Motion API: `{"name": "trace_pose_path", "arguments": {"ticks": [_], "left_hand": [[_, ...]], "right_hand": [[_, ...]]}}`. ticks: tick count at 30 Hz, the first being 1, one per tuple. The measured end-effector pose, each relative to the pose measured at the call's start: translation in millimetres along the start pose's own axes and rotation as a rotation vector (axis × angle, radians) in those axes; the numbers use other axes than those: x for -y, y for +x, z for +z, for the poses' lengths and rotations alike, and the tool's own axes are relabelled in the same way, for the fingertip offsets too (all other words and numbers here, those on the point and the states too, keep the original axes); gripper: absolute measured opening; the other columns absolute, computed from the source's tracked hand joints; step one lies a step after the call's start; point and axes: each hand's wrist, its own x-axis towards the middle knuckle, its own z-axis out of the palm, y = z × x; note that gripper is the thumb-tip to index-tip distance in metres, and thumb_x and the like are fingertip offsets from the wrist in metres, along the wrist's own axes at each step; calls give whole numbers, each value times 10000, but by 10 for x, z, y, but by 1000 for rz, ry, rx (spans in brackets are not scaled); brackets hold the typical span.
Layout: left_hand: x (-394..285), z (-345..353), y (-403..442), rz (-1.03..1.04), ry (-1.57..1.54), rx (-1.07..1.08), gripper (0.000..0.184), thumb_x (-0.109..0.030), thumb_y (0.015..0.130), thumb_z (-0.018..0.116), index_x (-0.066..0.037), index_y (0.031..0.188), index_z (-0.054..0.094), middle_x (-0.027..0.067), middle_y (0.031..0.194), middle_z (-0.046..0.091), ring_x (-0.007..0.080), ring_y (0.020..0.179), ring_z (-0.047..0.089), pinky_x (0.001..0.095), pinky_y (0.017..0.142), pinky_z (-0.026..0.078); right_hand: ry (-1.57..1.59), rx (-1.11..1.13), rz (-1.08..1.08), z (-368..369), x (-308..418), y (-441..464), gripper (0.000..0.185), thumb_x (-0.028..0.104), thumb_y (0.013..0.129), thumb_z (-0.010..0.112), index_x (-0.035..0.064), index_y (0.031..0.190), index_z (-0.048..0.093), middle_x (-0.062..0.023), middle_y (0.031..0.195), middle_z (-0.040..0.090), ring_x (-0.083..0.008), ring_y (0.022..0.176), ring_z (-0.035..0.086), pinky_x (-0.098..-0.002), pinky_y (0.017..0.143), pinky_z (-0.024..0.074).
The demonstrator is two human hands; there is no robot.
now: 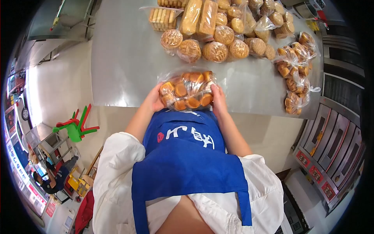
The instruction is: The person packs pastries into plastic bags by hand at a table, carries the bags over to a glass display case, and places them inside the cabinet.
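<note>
Between my two hands is a clear plastic bag of small browned buns (186, 89), at the near edge of the metal table (128, 78). My left hand (156, 97) grips the bag's left side, its fingers partly hidden by the plastic. On the opposite side my right hand (218, 99) is closed on the bag, thumb toward the top. Just beyond it lie bagged round cakes (215, 52) with patterned tops. Whether the bag rests on the table or is lifted slightly, I cannot tell.
Bagged loaves (207, 17) and a box of finger-shaped pastries (163, 19) stand at the back. More knotted bags of buns (294, 95) line the table's right side. Ovens (331, 144) are at right. Coloured stools (76, 124) and a person (54, 179) are at left.
</note>
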Motion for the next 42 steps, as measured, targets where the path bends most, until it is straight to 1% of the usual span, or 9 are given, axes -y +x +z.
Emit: {"name": "trace_pose_path", "arguments": {"ticks": [4, 10, 12, 20, 27, 29, 34, 40, 42], "left_hand": [[108, -147, -99, 205, 144, -81, 487, -396, 975, 397, -52, 1314, 461, 130, 1293, 532, 283, 1179, 524, 465, 987, 432], [303, -311, -239, 388, 849, -361, 437, -343, 910, 570, -43, 1226, 537, 99, 1085, 554, 219, 976, 572, 338, 838, 478], [339, -520, -180, 777, 1568, -654, 415, -334, 902, 567, 8, 1137, 580, 150, 1065, 543, 250, 996, 561, 338, 859, 464], [208, -628, -179, 968, 1682, -801, 259, -203, 882, 498, -51, 1046, 628, 143, 1095, 571, 307, 1037, 558, 406, 859, 465], [30, -433, -108, 673, 1825, -912, 191, -130, 825, 544, -100, 1000, 613, 85, 1094, 586, 325, 987, 591, 425, 820, 487], [62, -480, -108, 622, 1865, -880, 194, -118, 811, 565, -90, 999, 609, 86, 1092, 582, 322, 978, 591, 422, 816, 486], [186, -687, -116, 1306, 1569, -641, 125, -127, 837, 613, -39, 925, 622, 99, 1022, 551, 225, 806, 591, 323, 703, 496], [202, -708, -469, 1023, 1375, -591, 110, -134, 832, 637, -29, 860, 627, 96, 932, 574, 231, 785, 578, 328, 716, 476], [215, -903, -563, 1144, 1596, -565, 106, -135, 838, 628, -29, 843, 628, 91, 878, 590, 234, 764, 586, 325, 698, 477]], "right_hand": [[-909, -188, -607, -196, -304, 108, 474, 329, 844, 660, 25, 1198, 576, -229, 1257, 495, -307, 1152, 501, -391, 975, 400], [-333, 43, -365, -375, -431, 562, 363, 283, 832, 670, -4, 1054, 648, -135, 1224, 552, -223, 1097, 529, -327, 947, 413], [-49, 122, -146, -361, -319, 568, 312, 245, 855, 646, -12, 1030, 656, -68, 1047, 639, -152, 967, 579, -280, 868, 445], [-471, -81, -497, -212, -386, 291, 296, 217, 876, 625, -14, 1060, 650, -66, 922, 638, -135, 809, 592, -269, 728, 483], [-678, -125, -966, -63, -183, -114, 300, 35, 795, 604, 23, 1091, 652, -63, 872, 566, -151, 749, 555, -289, 727, 473], [-634, -134, -975, 14, -142, -148, 295, 19, 785, 584, 24, 1072, 656, -58, 872, 563, -139, 738, 544, -277, 698, 463], [-485, -145, -852, -13, -152, -181, 244, -18, 756, 529, 27, 954, 664, -30, 814, 547, -99, 705, 507, -239, 600, 413], [-145, -58, -447, -387, -338, -134, 169, -25, 726, 524, 37, 827, 646, -7, 699, 509, -103, 604, 478, -239, 555, 386], [-884, -106, -824, -625, -423, -172, 160, -13, 774, 481, 16, 845, 621, -24, 752, 558, -88, 650, 502, -234, 584, 407]]}}
